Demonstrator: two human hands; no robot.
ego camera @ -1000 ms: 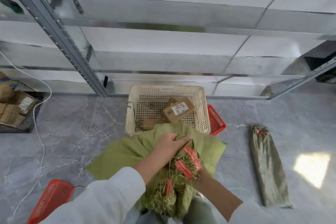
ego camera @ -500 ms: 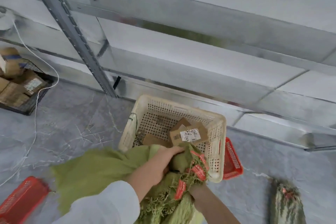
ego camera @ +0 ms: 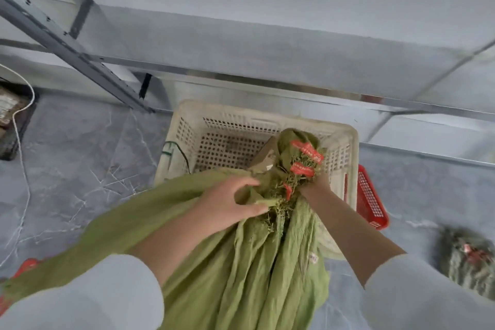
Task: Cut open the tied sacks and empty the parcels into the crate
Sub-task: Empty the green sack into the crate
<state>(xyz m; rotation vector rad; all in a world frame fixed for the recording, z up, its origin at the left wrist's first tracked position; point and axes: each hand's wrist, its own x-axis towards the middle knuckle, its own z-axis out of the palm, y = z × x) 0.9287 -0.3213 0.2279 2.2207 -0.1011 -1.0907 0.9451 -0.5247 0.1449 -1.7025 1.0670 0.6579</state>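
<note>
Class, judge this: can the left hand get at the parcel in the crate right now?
Probably not: the left hand holds the sack, whose bunched mouth lies over most of the parcel in the crate.

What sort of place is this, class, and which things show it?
Probably a parcel sorting or storage room: metal racking, a plastic crate holding a cardboard parcel, and a green sack with red tags.
</note>
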